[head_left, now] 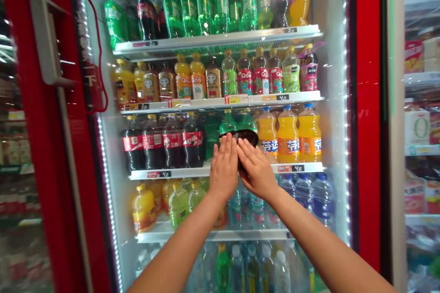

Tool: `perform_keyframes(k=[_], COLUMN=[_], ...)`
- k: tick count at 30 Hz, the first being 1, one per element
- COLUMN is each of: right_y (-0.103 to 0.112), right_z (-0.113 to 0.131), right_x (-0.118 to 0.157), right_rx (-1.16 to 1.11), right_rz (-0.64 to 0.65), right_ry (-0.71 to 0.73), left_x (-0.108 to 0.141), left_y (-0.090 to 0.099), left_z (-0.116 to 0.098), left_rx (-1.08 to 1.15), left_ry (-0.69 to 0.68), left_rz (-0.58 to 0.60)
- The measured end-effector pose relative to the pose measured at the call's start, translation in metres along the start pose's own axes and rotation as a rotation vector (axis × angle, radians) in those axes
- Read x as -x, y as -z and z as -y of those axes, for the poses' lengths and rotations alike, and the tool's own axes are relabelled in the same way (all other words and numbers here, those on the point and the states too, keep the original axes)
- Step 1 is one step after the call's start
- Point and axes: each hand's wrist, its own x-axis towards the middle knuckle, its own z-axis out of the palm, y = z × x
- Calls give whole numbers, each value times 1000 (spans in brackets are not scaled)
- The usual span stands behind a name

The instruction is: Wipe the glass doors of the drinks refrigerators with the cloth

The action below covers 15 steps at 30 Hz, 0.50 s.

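Observation:
Both arms reach forward toward an upright drinks cooler. My left hand [224, 165] and my right hand [256, 165] are side by side in the middle, fingers straight and close together, backs toward me. Between and behind the fingertips is a pair of dark sunglasses [249, 135], its rounded lens and thin black rim partly showing; both hands appear to hold it. The fingers cover much of it, and my left thumb is hidden. Behind it stand green bottles [228, 121]. Orange soda bottles [288, 132] are right of my right hand, and cola bottles [193, 139] left of my left hand.
The cooler's white shelves [220, 100] hold rows of bottles with price tags. A red door frame with a grey handle [44, 39] stands at the left; a red cable [98, 41] hangs beside it. Another stocked shelf [422, 150] is at the far right.

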Motion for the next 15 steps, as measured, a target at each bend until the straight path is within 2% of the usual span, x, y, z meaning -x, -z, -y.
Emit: perform_keyframes(k=[2,4,7,10,12,15], right_y=[-1,2,3,-10,-23,-37], right_z=[3,-4,-15,-8,8,33], right_x=[14,20,2,-30,-40,-29], right_rx=[12,30,24,-33,-71,-87], right_rz=[6,-44,-144,-182,-162,-72], right_ry=[49,51,3,-28,-31,5], left_x=[18,17,-11,-33,-26,11], left_y=[-6,-11,-9,1,7,10], left_z=[0,-4,-2,19,37,52], left_rx=[-11,-3,22,41,47,43], left_ry=[-18,-46,-56,-20,6,32], left_rz=[-14,-8,0,-9,-15,-13])
